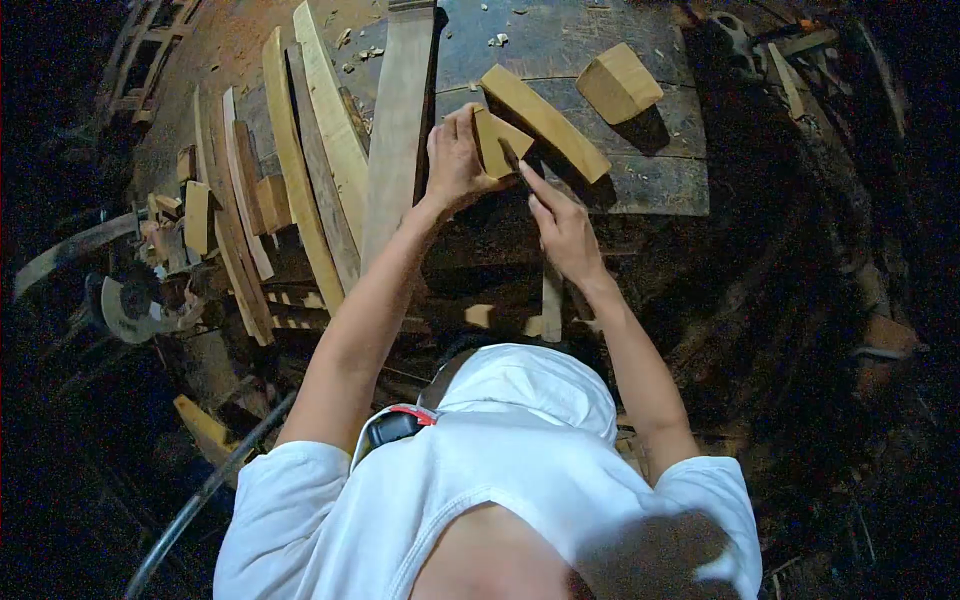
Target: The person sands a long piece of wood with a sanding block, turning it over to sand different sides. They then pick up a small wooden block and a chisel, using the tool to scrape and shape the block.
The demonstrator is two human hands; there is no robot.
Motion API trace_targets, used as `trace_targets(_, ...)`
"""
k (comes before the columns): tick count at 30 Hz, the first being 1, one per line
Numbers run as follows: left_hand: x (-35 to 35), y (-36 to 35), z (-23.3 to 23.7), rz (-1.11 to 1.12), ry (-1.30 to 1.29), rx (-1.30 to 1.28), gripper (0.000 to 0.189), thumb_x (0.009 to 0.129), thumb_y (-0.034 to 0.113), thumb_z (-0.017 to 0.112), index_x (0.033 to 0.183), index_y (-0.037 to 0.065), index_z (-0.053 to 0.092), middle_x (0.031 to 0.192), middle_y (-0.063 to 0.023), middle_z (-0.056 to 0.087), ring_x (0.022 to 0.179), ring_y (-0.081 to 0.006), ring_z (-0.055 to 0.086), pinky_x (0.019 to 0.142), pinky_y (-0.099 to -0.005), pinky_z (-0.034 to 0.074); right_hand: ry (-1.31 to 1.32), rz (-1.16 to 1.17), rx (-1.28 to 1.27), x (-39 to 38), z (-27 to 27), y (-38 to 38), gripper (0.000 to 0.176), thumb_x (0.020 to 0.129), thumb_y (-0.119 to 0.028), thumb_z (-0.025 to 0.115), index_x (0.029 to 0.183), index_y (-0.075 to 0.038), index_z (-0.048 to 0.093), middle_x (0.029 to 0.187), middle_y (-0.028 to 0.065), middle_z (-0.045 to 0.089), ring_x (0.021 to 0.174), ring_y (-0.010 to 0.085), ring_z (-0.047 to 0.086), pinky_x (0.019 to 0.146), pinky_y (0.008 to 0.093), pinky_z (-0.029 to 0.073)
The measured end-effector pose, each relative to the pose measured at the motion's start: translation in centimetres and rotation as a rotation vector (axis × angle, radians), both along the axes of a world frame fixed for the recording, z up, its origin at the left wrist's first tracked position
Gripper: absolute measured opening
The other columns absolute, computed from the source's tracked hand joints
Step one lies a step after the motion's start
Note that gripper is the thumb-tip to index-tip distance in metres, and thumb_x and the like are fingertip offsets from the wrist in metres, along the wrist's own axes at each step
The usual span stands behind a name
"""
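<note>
My left hand [457, 165] is closed around the left side of a pale wooden block [490, 135], fingers over its far edge and thumb along its near edge. The block is tilted at the bench's front edge. From the right, my right hand [567, 230] reaches to the block with the index finger stretched forward. It grips a slim dark tool [510, 156], whose tip lies against the block's face; its exact kind I cannot tell. Just beyond the block lies a longer, slightly curved wooden piece [548, 125].
A chunky wooden block [620, 85] stands farther right on the dark workbench [660, 180]. A wide plank [400, 120] runs away left of my hand, with several long wooden strips [300, 170] beyond it. Wood shavings [497, 40] lie at the back. A round blade [135, 305] is at far left.
</note>
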State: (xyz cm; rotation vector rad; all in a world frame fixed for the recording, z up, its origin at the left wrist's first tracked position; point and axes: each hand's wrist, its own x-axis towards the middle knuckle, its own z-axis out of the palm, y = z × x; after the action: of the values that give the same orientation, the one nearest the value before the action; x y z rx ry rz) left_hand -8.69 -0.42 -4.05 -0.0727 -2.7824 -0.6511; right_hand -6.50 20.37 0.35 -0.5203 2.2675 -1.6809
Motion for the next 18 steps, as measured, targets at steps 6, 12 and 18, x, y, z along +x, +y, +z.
trace_targets(6,0.1,0.0,0.5,-0.008,-0.093,-0.021,0.106,0.049,0.036,0.085,0.135,0.008,0.029,0.119,-0.0133,0.043,0.113,-0.034,0.044,0.095,-0.0468,0.032,0.1,0.016,0.086,-0.8,0.0,-0.1,0.047,0.089,-0.007,0.053,0.135,-0.018,0.048,0.075,0.0215,0.054,0.073,0.0395,0.057,0.068,0.0431,0.046)
trace_targets(12,0.2,0.3,1.2,-0.007,-0.13,0.032,0.107,0.047,0.032,0.084,0.136,0.01,0.028,0.119,-0.0127,0.043,0.114,-0.034,0.043,0.095,-0.0466,0.031,0.133,0.055,0.317,-0.7,1.8,-0.1,0.057,0.085,0.0,0.054,0.137,-0.02,0.045,0.08,0.0191,0.051,0.077,0.0386,0.057,0.068,0.0453,0.045)
trace_targets(18,0.1,0.4,1.2,0.016,-0.105,0.024,0.105,0.048,0.034,0.084,0.134,0.008,0.03,0.118,-0.0132,0.044,0.112,-0.034,0.044,0.094,-0.0462,0.033,0.223,0.02,0.321,-1.0,1.4,-0.8,0.061,0.083,0.001,0.055,0.138,-0.022,0.044,0.086,0.0191,0.053,0.079,0.0396,0.057,0.068,0.0482,0.045)
